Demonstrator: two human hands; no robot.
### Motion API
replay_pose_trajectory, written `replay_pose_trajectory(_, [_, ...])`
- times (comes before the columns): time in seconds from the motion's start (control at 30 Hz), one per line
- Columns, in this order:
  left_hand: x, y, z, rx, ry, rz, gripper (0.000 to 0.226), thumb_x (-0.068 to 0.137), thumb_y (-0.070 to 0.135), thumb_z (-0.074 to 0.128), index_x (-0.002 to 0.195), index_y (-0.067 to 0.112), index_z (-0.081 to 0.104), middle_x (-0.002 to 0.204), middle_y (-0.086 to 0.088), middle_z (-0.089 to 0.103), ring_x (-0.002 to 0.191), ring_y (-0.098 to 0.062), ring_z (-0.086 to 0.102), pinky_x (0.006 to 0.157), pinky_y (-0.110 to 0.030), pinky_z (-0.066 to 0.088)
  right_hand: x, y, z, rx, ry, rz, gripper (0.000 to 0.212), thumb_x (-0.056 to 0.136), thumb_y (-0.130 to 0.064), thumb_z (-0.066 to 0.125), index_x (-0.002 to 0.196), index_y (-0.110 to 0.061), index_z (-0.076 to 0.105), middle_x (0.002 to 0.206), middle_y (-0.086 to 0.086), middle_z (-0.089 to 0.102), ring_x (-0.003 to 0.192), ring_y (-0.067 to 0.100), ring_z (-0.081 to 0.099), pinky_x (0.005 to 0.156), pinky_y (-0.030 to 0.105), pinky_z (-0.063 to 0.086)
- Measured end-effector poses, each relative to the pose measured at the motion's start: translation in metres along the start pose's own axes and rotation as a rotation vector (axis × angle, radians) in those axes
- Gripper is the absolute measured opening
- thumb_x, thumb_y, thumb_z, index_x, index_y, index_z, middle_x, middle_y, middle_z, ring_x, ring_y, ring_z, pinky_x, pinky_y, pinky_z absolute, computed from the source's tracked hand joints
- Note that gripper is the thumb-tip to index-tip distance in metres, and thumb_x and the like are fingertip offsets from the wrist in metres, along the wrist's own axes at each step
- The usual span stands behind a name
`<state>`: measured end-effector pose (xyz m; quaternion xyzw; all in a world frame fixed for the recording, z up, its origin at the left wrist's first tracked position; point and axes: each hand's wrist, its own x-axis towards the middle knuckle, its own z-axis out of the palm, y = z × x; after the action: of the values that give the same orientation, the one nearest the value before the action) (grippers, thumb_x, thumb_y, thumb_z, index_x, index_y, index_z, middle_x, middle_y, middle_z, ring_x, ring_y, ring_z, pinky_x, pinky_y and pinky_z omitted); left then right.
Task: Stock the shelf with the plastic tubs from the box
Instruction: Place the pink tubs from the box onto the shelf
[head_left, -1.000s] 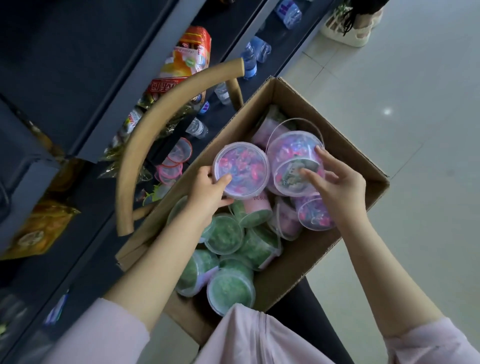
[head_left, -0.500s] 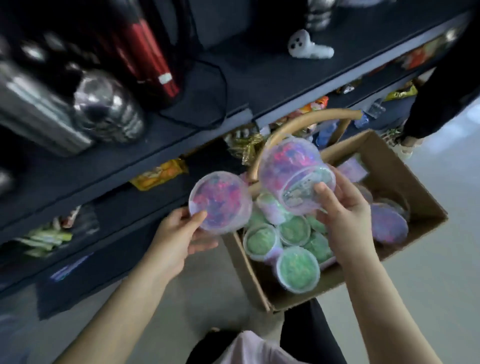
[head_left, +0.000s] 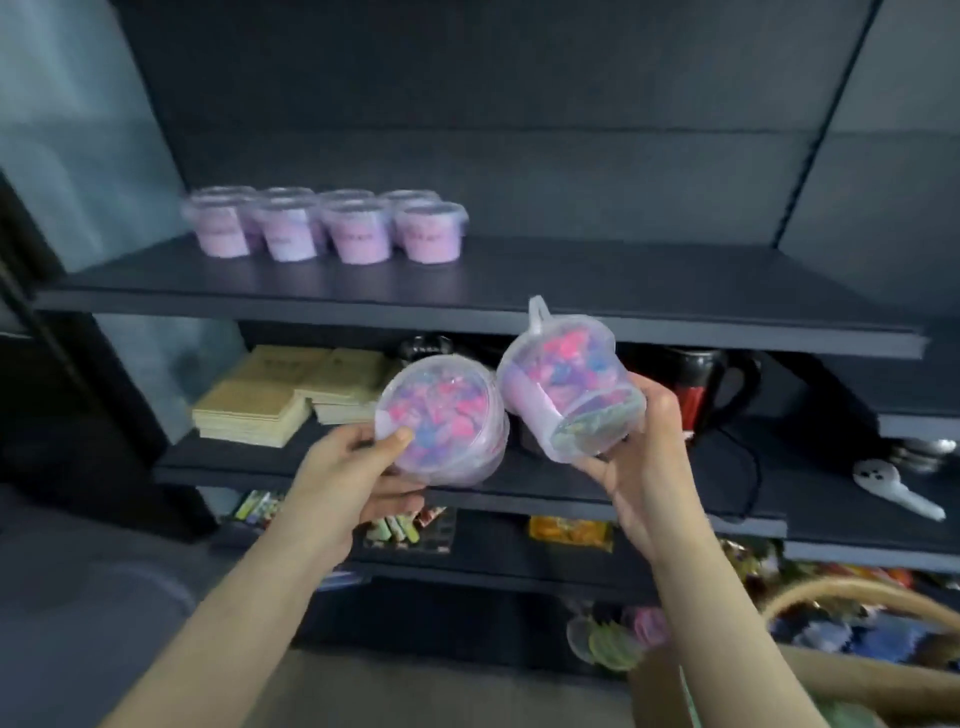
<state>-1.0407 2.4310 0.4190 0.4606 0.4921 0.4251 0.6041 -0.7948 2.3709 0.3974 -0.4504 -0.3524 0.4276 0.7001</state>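
Head view showed two tubs in transit, held below the front edge of the top shelf. The left tub faced lid-on to the camera; the left hand was closed round its 8 o'clock side, thumb on the lid rim and fingers curled beneath. The right tub, tilted with its handle at 12 o'clock, sat in the closed right hand, which cupped its base from 4 o'clock. The two tubs were just beside each other. At 10 o'clock from them, a block of pink tubs already stood on the shelf, with bare shelf at its 3 o'clock. At 5 o'clock the box appeared to hold more, so stocking looked partly done.
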Motion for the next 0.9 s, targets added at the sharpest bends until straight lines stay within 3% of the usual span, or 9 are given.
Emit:
replay_pose_trajectory(0.07, [-0.001,0.018,-0.021,-0.04,0.018,0.034,0.025,0.088,0.019,0.066,0.108,0.007,0.056,0.085,-0.019,0.072,0.074,-0.033,0.072,0.059,-0.036,0.061,0.011,-0.007,0.033,0.0,-0.042,0.001,0.056,0.092,-0.043,0.054,0.124,0.001,0.04,0.131,0.025,0.051,0.114,0.04,0.059,0.077,0.055,0.055])
replay_pose_trajectory(0.2, [0.008,0.039,-0.053,-0.068,0.053,0.085,0.035,0.088,0.024,0.066,0.112,0.002,0.055,0.09,-0.022,0.072,0.077,-0.033,0.073,0.058,-0.032,0.06,0.03,-0.015,0.08,0.072,-0.145,0.014,0.053,0.072,-0.037,0.073,0.11,-0.02,0.041,0.112,0.004,0.06,0.095,0.02,0.067,0.072,0.041,0.057])
replay_pose_trajectory(0.3, [0.027,0.052,-0.071,-0.082,0.077,0.114,0.039,0.088,0.026,0.066,0.115,0.002,0.055,0.092,-0.021,0.072,0.078,-0.033,0.073,0.058,-0.032,0.059,0.054,-0.014,0.106,0.043,-0.191,0.018,0.058,0.072,-0.026,0.071,0.122,-0.024,0.042,0.118,0.006,0.061,0.093,0.018,0.068,0.076,0.037,0.055])
replay_pose_trajectory(0.5, [0.09,0.081,-0.101,-0.063,0.109,0.175,0.039,0.087,0.025,0.067,0.115,0.001,0.056,0.089,-0.023,0.072,0.076,-0.032,0.073,0.056,-0.031,0.058,0.128,-0.003,0.156,-0.11,-0.232,-0.107,0.074,0.076,-0.027,0.073,0.133,-0.037,0.029,0.106,0.0,0.07,0.091,0.012,0.07,0.071,0.022,0.054])
replay_pose_trajectory(0.57, [0.116,0.094,-0.111,-0.05,0.117,0.189,0.043,0.086,0.026,0.068,0.118,0.0,0.055,0.09,-0.023,0.072,0.076,-0.033,0.073,0.057,-0.031,0.059,0.159,0.0,0.172,-0.158,-0.306,-0.13,0.075,0.07,-0.033,0.08,0.131,-0.038,0.035,0.116,0.003,0.067,0.099,0.015,0.069,0.073,0.027,0.056])
replay_pose_trajectory(0.7, [0.165,0.12,-0.133,-0.003,0.159,0.208,0.041,0.085,0.028,0.068,0.114,0.001,0.058,0.089,-0.021,0.073,0.076,-0.032,0.073,0.055,-0.031,0.059,0.226,0.011,0.212,-0.204,-0.32,-0.121,0.083,0.046,-0.06,0.088,0.117,-0.046,0.047,0.132,0.007,0.055,0.112,0.023,0.063,0.092,0.048,0.053])
replay_pose_trajectory(0.9, [0.226,0.144,-0.184,0.019,0.331,0.233,0.035,0.084,0.027,0.071,0.112,0.009,0.061,0.089,-0.017,0.074,0.073,-0.033,0.072,0.053,-0.028,0.057,0.291,0.043,0.275,-0.117,-0.312,-0.11,0.085,0.056,-0.045,0.084,0.129,-0.026,0.045,0.125,0.003,0.058,0.107,0.019,0.065,0.087,0.039,0.056])
